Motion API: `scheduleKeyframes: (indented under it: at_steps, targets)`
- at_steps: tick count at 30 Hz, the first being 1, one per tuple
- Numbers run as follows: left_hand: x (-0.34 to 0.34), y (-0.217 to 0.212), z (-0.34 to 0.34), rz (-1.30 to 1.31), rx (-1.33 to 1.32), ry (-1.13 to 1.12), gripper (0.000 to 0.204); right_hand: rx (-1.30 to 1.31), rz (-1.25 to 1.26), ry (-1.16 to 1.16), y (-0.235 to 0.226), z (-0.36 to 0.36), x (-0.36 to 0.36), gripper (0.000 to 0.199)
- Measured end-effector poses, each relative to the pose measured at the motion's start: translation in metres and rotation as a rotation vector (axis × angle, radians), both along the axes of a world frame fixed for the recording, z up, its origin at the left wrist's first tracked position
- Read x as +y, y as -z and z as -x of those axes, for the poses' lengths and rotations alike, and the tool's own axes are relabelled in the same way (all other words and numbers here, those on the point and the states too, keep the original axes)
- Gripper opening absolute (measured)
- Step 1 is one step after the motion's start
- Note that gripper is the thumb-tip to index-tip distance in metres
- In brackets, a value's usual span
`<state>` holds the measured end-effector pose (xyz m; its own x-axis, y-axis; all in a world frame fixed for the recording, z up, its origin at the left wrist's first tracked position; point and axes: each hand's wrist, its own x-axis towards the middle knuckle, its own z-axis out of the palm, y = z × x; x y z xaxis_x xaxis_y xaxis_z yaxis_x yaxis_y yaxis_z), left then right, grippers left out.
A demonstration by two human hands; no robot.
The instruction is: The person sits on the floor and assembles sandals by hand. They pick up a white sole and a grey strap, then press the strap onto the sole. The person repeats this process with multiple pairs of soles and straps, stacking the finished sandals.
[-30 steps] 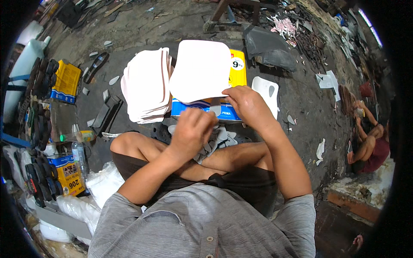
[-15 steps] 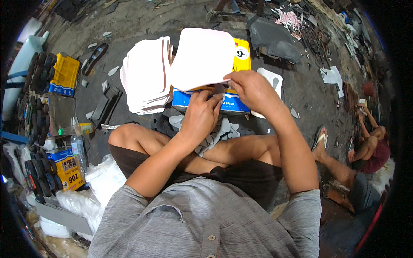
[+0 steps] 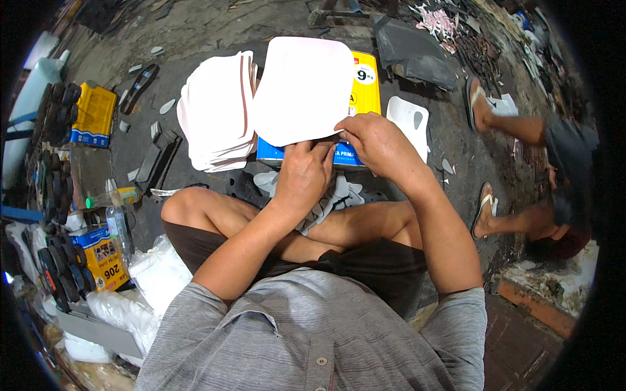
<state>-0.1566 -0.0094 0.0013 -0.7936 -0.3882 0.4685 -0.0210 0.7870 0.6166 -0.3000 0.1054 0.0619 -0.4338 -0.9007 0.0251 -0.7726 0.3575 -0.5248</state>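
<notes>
Right hand (image 3: pixel 378 144) is pinching the near-right corner of the white sheet (image 3: pixel 303 91) lying over the tin (image 3: pixel 366 98); left hand (image 3: pixel 303 173) is curling at its near edge, hold impossible to tell, uneven pulling perhaps risking a crease or slip.

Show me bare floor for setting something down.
Bare floor lies right of the white cutout sheet, short of the upper sandal; more lies beyond the white stack. Crowded: far left, with yellow tins; grey scraps below the hands.
</notes>
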Motion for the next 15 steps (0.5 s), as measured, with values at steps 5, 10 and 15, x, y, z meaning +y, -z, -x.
scheduleKeyframes:
  at_steps: [5,10,15]
  targets:
    - [0.002,0.0,-0.001,-0.011,-0.032,-0.03,0.013,0.007,0.003,0.017,-0.007,0.001,-0.001,0.02]
    - [0.003,0.0,-0.002,0.004,-0.051,-0.043,0.016,0.05,0.049,0.04,-0.016,0.004,-0.004,0.02]
    - [0.003,0.0,-0.002,0.003,-0.056,-0.053,0.017,0.067,0.063,0.044,-0.019,0.011,-0.004,0.019]
